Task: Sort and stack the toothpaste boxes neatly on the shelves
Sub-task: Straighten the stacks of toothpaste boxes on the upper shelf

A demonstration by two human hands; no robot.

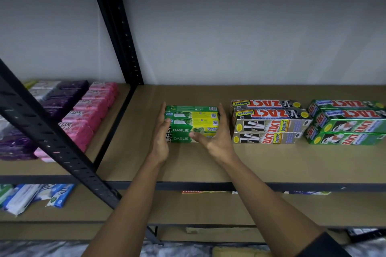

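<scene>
Bracing the glossy rectangular Darlie boxes [193,123], your left hand [161,131] and right hand [217,137] press flat, fingers straight. Matte brown shelf [188,165] beneath.

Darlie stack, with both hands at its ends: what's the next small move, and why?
Probably press both ends inward to square the boxes, then let go: the left hand and right hand flank the Darlie stack, which sits on the shelf, apart from the grey Zact stack.

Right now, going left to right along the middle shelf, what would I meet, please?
purple soap packs → pink Lux soap packs → left hand → Darlie boxes → right hand → grey Zact Smokers boxes → green Zact boxes
</scene>
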